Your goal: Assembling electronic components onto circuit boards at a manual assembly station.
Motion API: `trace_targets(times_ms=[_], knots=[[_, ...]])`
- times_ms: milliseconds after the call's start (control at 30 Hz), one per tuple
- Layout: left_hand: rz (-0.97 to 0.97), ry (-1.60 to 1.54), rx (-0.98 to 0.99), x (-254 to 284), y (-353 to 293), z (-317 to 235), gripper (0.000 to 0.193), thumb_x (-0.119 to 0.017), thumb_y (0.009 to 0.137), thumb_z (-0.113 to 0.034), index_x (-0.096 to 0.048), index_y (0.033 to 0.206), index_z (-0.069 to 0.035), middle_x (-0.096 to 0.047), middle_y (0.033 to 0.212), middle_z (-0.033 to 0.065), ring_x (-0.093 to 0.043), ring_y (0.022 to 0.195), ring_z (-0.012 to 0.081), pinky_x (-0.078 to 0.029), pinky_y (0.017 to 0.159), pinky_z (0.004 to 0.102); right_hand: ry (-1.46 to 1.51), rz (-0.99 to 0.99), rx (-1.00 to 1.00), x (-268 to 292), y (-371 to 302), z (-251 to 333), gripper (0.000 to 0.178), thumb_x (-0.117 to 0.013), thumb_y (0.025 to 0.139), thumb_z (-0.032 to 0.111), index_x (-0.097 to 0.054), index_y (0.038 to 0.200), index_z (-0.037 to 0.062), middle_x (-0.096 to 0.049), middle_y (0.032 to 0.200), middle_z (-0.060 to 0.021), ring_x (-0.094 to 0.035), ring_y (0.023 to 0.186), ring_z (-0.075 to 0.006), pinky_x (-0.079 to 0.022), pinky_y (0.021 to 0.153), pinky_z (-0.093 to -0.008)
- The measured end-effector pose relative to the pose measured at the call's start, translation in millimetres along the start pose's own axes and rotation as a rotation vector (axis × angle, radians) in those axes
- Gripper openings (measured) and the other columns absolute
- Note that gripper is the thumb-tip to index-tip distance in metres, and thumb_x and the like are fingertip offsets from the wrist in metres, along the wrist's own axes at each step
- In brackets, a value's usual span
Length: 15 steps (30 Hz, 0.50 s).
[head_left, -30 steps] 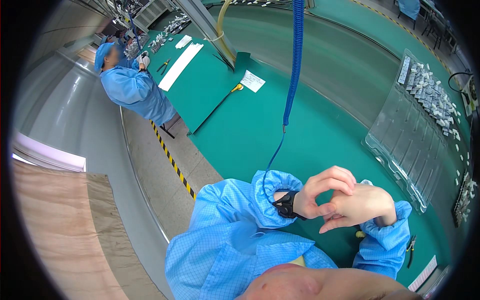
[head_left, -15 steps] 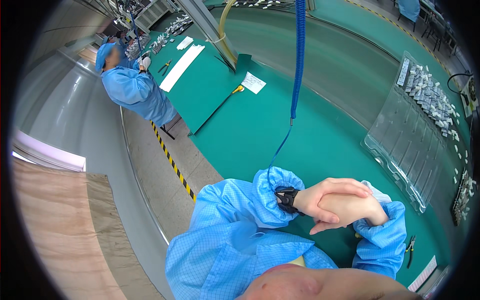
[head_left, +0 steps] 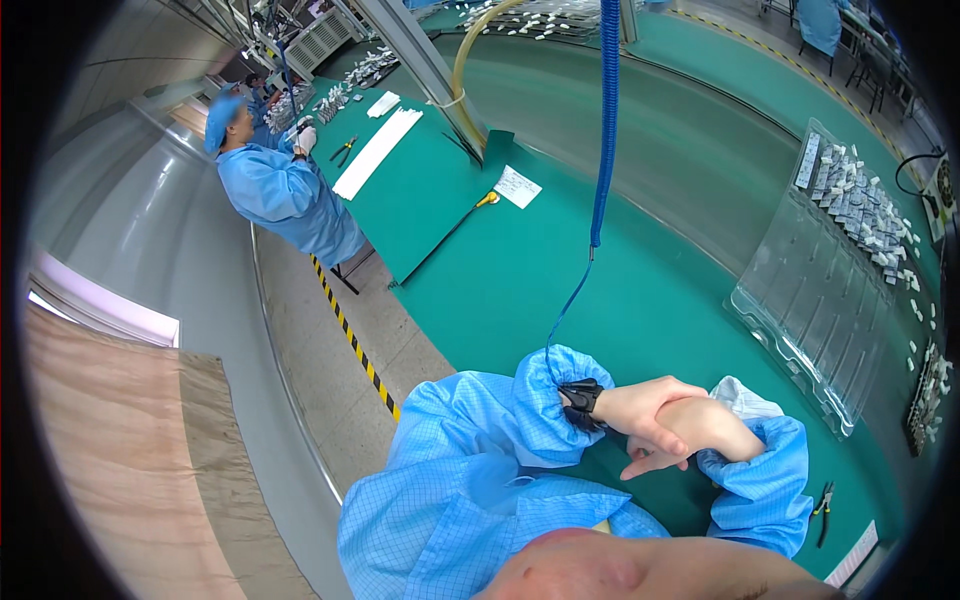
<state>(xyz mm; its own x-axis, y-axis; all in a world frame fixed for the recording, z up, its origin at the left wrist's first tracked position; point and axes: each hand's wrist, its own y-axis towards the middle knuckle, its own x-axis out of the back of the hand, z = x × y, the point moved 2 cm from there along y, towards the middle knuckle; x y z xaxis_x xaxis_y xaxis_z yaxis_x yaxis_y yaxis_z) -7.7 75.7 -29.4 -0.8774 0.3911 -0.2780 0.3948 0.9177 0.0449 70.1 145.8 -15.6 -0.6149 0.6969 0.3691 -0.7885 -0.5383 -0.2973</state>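
Observation:
My left hand [head_left: 645,402] is wrapped round the back of my right hand [head_left: 708,424], its thumb across the near side. Its other fingers pass behind the right hand and are partly hidden. My right hand is bent at the wrist, with fingers stretched out under my left palm; I see nothing in them. A black wrist strap [head_left: 581,398] circles my left wrist, tied to a thin cord from the blue coiled cable [head_left: 607,130]. Behind my right wrist lies a white crumpled cloth-like thing [head_left: 745,398]. Cutters [head_left: 823,513] with dark and yellow handles lie right of my right sleeve.
A clear ribbed plastic tray [head_left: 815,290] stands right of my hands, near many small grey-and-white parts [head_left: 865,215]. On the green table [head_left: 480,310] lie a paper slip [head_left: 518,187], a black cord with a yellow end [head_left: 487,199] and white strips [head_left: 378,153]. A co-worker [head_left: 285,185] works at the left.
My left fingers have slid from the top of my right hand round behind it, towards the wrist. The white cloth-like thing shows more. The whole view has shifted slightly.

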Motion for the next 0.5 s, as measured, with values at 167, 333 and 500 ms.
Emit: trace_targets(times_ms=[167, 333, 500], knots=[[-0.071, 0.02, -0.108, 1.3, -1.4, 17.3, 0.073, -0.065, 0.072, -0.063, -0.051, 0.105, 0.001, -0.062, 0.087, 0.0107, -0.063, 0.078, 0.0167, -0.052, 0.067, 0.0302, -0.075, 0.361, -0.332, 3.7, 11.8, 20.8, 0.046, -0.057, 0.083, 0.052, -0.061, 0.077, 0.0069, -0.057, 0.063, -0.0034, -0.057, 0.056, -0.0166, -0.047, 0.052, -0.0281], [-0.041, -0.051, -0.079, 1.1, 3.4, 17.1, 0.066, -0.051, 0.082, -0.063, -0.052, 0.096, 0.002, -0.061, 0.085, 0.0093, -0.059, 0.076, 0.0146, -0.049, 0.066, 0.0293, -0.118, 0.334, -0.275, 1.6, 10.0, 25.2, 0.053, -0.051, 0.085, 0.056, -0.06, 0.075, 0.0042, -0.054, 0.06, -0.0037, -0.053, 0.051, -0.016, -0.044, 0.046, -0.0277], [0.015, -0.104, -0.05, 0.6, 2.5, 18.6, 0.055, -0.041, 0.092, -0.052, -0.052, 0.095, 0.002, -0.06, 0.086, 0.0086, -0.058, 0.077, 0.013, -0.048, 0.067, 0.0281, -0.198, 0.427, -0.328, 0.6, 19.5, 29.1, 0.058, -0.048, 0.086, 0.059, -0.06, 0.077, 0.0025, -0.053, 0.06, -0.0031, -0.052, 0.05, -0.0158, -0.042, 0.042, -0.0283]])
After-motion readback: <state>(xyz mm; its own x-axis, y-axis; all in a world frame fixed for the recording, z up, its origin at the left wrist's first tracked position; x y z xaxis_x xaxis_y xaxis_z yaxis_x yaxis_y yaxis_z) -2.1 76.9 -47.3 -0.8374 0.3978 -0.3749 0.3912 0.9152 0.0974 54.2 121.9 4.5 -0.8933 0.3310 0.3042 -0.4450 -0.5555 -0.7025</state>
